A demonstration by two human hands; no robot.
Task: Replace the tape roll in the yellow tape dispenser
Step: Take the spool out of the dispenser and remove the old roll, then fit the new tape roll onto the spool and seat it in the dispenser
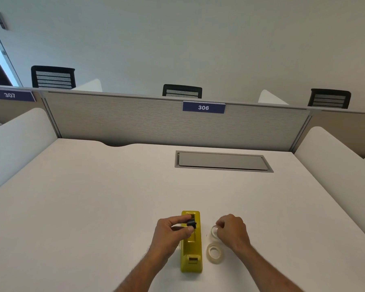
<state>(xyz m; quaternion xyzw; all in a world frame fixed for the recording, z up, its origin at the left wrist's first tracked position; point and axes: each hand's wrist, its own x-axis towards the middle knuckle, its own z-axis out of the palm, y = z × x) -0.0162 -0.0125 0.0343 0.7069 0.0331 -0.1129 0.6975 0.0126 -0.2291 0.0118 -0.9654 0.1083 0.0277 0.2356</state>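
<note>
The yellow tape dispenser lies lengthwise on the white desk, its cutter end toward me. My left hand pinches the black spool core just above the dispenser's open well. To the right, my right hand has its fingers closed on a clear tape roll resting on the desk. A second clear tape roll lies flat nearer to me, right beside the dispenser and untouched.
A grey cable hatch is set into the desk further back. A fabric partition with a label reading 306 closes the far edge, white side dividers flank the desk, and black chairs stand beyond.
</note>
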